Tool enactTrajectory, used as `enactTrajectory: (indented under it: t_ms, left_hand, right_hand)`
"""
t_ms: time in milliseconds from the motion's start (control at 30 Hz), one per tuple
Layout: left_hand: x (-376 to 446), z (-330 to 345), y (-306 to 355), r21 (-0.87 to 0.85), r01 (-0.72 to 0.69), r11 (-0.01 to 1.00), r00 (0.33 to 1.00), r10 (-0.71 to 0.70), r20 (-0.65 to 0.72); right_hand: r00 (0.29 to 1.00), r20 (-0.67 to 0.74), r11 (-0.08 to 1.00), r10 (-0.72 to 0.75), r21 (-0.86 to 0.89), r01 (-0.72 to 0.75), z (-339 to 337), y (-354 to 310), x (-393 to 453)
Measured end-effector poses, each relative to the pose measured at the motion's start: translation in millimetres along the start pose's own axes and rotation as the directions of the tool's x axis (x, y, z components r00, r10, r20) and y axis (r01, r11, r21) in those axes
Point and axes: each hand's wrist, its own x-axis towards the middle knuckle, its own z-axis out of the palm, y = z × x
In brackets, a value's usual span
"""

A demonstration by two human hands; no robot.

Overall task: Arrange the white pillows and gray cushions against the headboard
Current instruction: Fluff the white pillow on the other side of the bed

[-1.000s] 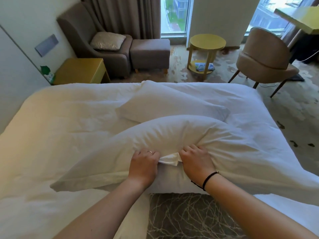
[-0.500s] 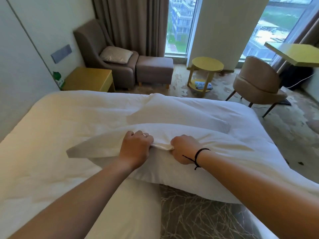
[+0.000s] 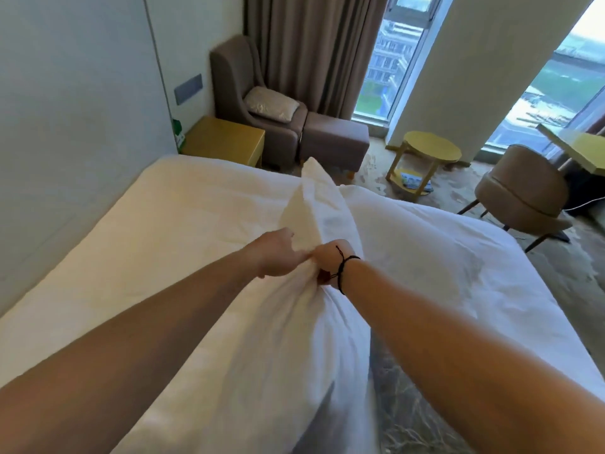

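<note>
I hold a white pillow (image 3: 281, 339) up on edge above the white bed (image 3: 131, 244), its long axis pointing away from me. My left hand (image 3: 278, 253) and my right hand (image 3: 330, 260) pinch its top seam side by side, fingers closed on the fabric. A black cord bracelet circles my right wrist. A second white pillow (image 3: 409, 237) lies flat on the duvet to the right of the raised one. One gray cushion (image 3: 271, 103) rests on the seat of the brown armchair (image 3: 239, 93) past the bed. The headboard is out of view.
A yellow nightstand (image 3: 226, 139) stands between the wall and the armchair, with a brown ottoman (image 3: 334, 139) beside it. A round yellow side table (image 3: 429, 155), a tan chair (image 3: 520, 191) and a yellow desk (image 3: 579, 149) sit on the patterned carpet at right. A grey patterned bed runner (image 3: 409, 417) shows below the pillow.
The pillow lay flat across the bed; both hands have lifted it and turned it on edge, end pointing away. My view has tilted up and turned left.
</note>
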Motion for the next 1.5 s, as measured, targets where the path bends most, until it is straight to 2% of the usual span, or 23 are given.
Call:
enactTrajectory:
  t_ms: [67,100,167,233,333,400,467,533,567,633,667,733,800,867,1000,1133,1233,1367,1500]
  left_hand:
    - [-21.5,-9.5,-17.6,-0.062,0.075,0.995,0.984,-0.063,0.167]
    - [-30.6,-12.5,-27.2,-0.055,0.1,0.993,0.975,-0.087,0.204]
    - [-44.3,-11.1,-49.6,-0.009,0.124,0.992,0.97,-0.119,0.211]
    - [-53.5,-1.4,-72.1,0.019,0.128,0.992,0.979,-0.13,0.156]
    - [-64.7,26.7,-96.1,0.025,0.126,0.992,0.991,-0.127,0.048]
    - [-69.1,44.8,-103.4,-0.021,0.178,0.984,0.984,-0.179,-0.006]
    - [-71.0,55.9,-109.2,-0.056,0.249,0.967,0.967,-0.251,-0.041]
    - [-72.2,60.2,-115.4,-0.101,0.321,0.942,0.943,-0.327,-0.056]
    - [-73.0,60.7,-118.8,-0.139,0.354,0.925,0.929,-0.365,-0.065]
    - [-75.0,61.9,-124.2,-0.209,0.413,0.887,0.898,-0.434,-0.068]
    - [-75.6,63.9,-126.1,-0.223,0.439,0.871,0.885,-0.461,-0.06]
    - [-76.1,69.6,-129.1,-0.236,0.485,0.842,0.857,-0.511,-0.063]
    - [-78.1,76.3,-128.5,-0.266,0.519,0.813,0.826,-0.556,-0.09]
    - [-80.2,84.2,-125.0,-0.209,0.533,0.82,0.814,-0.565,-0.138]
    - [-87.4,102.0,-115.9,-0.056,0.547,0.835,0.785,-0.535,-0.313]
    - [-93.8,112.1,-115.0,0.08,0.595,0.8,0.777,-0.547,-0.312]
    - [-97.0,111.6,-120.1,0.109,0.631,0.768,0.752,-0.571,-0.328]
    - [-100.3,109.7,-132.4,0.131,0.648,0.75,0.729,-0.561,-0.393]
    - [-100.2,110.3,-144.5,0.137,0.648,0.749,0.719,-0.543,-0.435]
  right_hand:
    - [1.0,0.004,0.997,0.011,0.074,-0.011,29.2,-12.5,-4.4]
    - [1.0,0.0,0.994,-0.003,0.113,0.003,42.4,-16.8,-3.1]
    - [1.0,0.009,0.974,-0.019,0.227,0.017,59.4,-22.8,-2.2]
    - [0.998,-0.029,0.949,0.064,0.31,-0.052,68.8,-18.4,-1.0]
    - [1.0,-0.015,0.986,-0.022,0.165,0.024,76.6,-2.8,-2.0]
    - [0.985,0.023,0.979,-0.169,-0.109,0.17,75.8,2.9,-1.8]
    - [0.923,0.021,0.83,-0.385,-0.431,0.355,71.8,6.7,4.3]
    - [0.78,0.113,0.567,-0.615,-0.624,0.538,65.4,7.8,12.0]
    - [0.69,0.214,0.413,-0.691,-0.667,0.62,61.9,7.6,17.8]
    - [0.544,0.438,0.118,-0.716,-0.692,0.712,54.4,6.9,33.2]
    - [0.507,0.532,0.022,-0.679,-0.675,0.737,52.1,6.9,41.5]
    - [0.492,0.649,-0.056,-0.58,-0.634,0.771,52.0,7.3,59.9]
    - [0.482,0.701,-0.098,-0.525,-0.612,0.785,54.4,6.6,74.1]
    - [0.456,0.735,-0.157,-0.502,-0.596,0.788,55.5,4.0,86.0]
    - [0.442,0.77,-0.189,-0.461,-0.572,0.799,58.3,-5.4,105.2]
    - [0.396,0.785,-0.229,-0.476,-0.545,0.806,64.9,-9.2,116.6]
    - [0.332,0.766,-0.233,-0.55,-0.523,0.82,72.7,-4.2,122.3]
    - [0.275,0.673,-0.16,-0.687,-0.51,0.845,86.8,12.0,127.0]
    - [0.265,0.584,-0.136,-0.767,-0.552,0.822,105.8,23.5,127.1]
